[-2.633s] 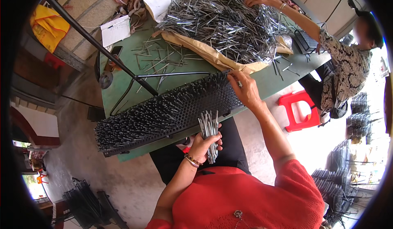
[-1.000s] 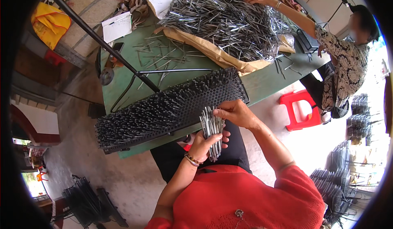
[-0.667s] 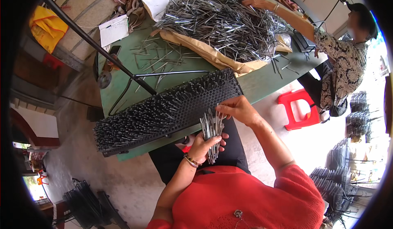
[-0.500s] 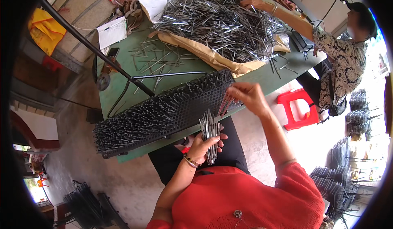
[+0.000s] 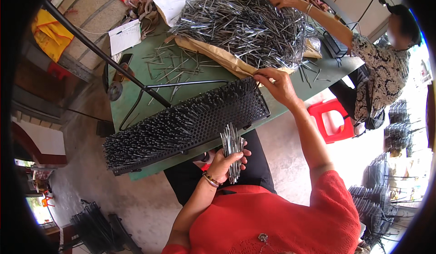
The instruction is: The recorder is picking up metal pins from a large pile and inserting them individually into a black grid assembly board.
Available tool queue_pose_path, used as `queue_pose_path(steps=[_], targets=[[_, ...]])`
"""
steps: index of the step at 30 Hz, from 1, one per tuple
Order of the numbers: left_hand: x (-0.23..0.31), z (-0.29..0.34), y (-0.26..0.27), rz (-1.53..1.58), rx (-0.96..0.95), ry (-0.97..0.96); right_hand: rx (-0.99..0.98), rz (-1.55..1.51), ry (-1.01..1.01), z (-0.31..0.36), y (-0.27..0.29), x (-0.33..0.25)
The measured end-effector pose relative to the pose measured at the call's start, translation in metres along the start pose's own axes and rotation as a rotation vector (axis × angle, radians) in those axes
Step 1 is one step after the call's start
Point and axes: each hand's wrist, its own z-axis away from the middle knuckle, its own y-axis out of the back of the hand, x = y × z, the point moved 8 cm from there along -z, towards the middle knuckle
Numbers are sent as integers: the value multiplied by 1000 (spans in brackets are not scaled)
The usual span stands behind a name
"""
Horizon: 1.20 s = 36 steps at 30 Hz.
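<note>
A bundle of thin metal rods (image 5: 230, 140) is wrapped in the fingers of my left hand (image 5: 223, 164), held upright above my lap. In front lies a long black perforated rack (image 5: 236, 113), its left side densely filled with standing dark rods (image 5: 150, 136). Bare holes show over much of its right part. My right hand (image 5: 279, 88) is at the rack's far right corner, thumb and forefinger pinched together. Whatever is between those fingertips is too small to make out.
A big heap of loose metal rods (image 5: 245, 24) rests on brown paper (image 5: 213, 54) on the green table (image 5: 136, 70). Across it, a co-worker's hand (image 5: 281, 0) reaches into the heap. A black metal pole (image 5: 100, 47) slants over the table. At right stands a red stool (image 5: 320, 122).
My right hand has moved up and away from me to the rack's far corner. The rods that hung from its fingers no longer show. My left hand stays still.
</note>
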Motion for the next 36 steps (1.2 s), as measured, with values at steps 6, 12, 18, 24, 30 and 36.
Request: queue_pose_path(steps=[6, 12, 18, 24, 30, 36], targets=[[0, 1, 0, 9, 1, -4, 39, 39, -1, 4, -2, 4], [1, 3, -1, 7, 16, 4, 59, 90, 74, 8, -7, -7], [0, 3, 1, 8, 23, 3, 29, 93, 107, 9, -11, -14], [-1, 3, 1, 10, 28, 8, 12, 106, 125, 11, -11, -13], [-3, 2, 2, 9, 31, 18, 53, 62, 75, 14, -8, -2], [-4, 2, 3, 10, 30, 19, 53, 81, 55, 13, -7, 0]])
